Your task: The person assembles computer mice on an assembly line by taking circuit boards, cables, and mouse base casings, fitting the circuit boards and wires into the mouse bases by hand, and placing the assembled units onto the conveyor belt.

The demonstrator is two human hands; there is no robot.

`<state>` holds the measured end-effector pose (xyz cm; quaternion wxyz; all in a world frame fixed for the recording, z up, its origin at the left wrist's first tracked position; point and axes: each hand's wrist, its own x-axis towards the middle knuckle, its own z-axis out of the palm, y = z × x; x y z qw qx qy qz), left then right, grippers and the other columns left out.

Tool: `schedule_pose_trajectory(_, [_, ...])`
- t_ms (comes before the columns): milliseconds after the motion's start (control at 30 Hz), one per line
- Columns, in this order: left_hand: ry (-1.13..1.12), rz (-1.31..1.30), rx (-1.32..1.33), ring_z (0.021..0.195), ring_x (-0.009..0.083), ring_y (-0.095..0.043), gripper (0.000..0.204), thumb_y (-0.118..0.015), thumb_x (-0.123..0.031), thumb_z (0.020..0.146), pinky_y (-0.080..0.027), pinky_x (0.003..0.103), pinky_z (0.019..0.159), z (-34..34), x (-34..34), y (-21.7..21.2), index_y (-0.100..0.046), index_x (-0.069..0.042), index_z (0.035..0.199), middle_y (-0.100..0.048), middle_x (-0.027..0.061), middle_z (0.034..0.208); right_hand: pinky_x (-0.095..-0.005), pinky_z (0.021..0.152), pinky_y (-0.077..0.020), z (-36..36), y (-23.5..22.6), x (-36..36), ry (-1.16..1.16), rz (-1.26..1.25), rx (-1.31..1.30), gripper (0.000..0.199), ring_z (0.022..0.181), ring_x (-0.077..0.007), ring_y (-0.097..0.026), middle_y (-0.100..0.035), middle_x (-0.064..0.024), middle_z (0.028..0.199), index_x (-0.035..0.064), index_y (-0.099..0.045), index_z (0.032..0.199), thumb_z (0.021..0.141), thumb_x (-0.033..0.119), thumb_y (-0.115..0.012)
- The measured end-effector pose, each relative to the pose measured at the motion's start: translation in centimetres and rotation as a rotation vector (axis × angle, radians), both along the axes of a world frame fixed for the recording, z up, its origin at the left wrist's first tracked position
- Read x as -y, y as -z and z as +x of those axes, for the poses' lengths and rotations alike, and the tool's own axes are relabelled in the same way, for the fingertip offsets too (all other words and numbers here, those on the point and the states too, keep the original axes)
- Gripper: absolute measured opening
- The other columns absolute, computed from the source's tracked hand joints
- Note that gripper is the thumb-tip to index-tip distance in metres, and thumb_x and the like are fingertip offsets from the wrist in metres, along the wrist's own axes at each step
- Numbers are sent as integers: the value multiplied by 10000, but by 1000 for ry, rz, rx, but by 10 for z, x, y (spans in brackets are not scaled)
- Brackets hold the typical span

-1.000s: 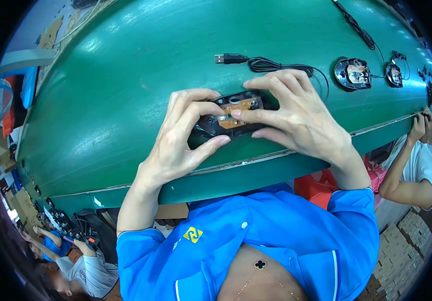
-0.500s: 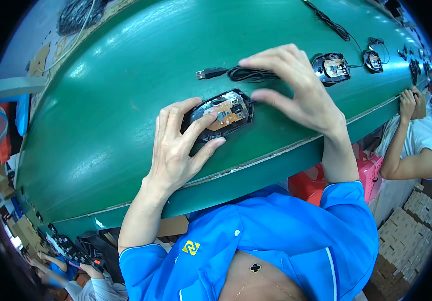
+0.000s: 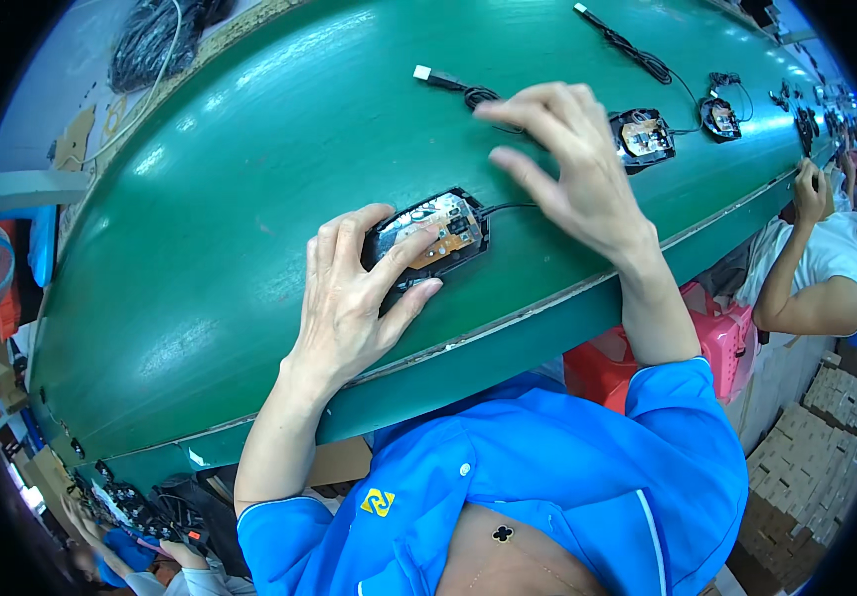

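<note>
An opened computer mouse (image 3: 456, 234) lies on the green table, its black lower shell holding an orange-brown circuit board. My left hand (image 3: 341, 283) grips it from the left, with the index finger on the board and the thumb along the near side. A black cable leads out of the mouse's right end toward my right hand (image 3: 587, 174). That hand hovers above the table with thumb and fingers apart, holding nothing I can see. Beyond its fingertips lies the bundled part of the cable (image 3: 478, 96), with a pale-tipped USB plug (image 3: 436, 77); part of the bundle is hidden behind the hand.
Two more opened mice, a nearer one (image 3: 645, 137) and a farther one (image 3: 719, 117), lie to the right with their cables. A co-worker's arm (image 3: 814, 298) rests at the table edge there. A pink-red plastic container (image 3: 721, 333) stands below the edge.
The cable bundle and plug have moved away from me, and the lead by the mouse now shows stretched out. The mouse and both hands have shifted slightly left; the other mice also sit farther left.
</note>
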<state>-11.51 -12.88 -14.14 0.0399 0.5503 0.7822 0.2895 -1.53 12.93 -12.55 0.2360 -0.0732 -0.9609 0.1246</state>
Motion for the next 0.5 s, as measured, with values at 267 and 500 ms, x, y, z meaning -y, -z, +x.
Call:
schedule_pose_trajectory(267, [7, -28, 11, 1125, 311, -489, 458, -748, -334, 931, -420, 424, 956, 1, -2, -1, -673, -228, 1371, -501, 159, 1344, -366, 907, -427, 6, 4, 13, -479, -329, 138, 341, 978, -244, -488, -556, -55, 1085, 147, -754, 1188, 862, 227, -811])
schedule_pose_trajectory(500, [16, -30, -7, 1131, 311, -477, 460, -734, -357, 937, -407, 422, 957, 1, -6, 3, -665, -236, 1375, -489, 155, 1341, -350, 881, -409, 8, 4, 15, -421, -310, 224, 338, 968, -230, -475, -534, -54, 1074, 144, -754, 1164, 850, 246, -824])
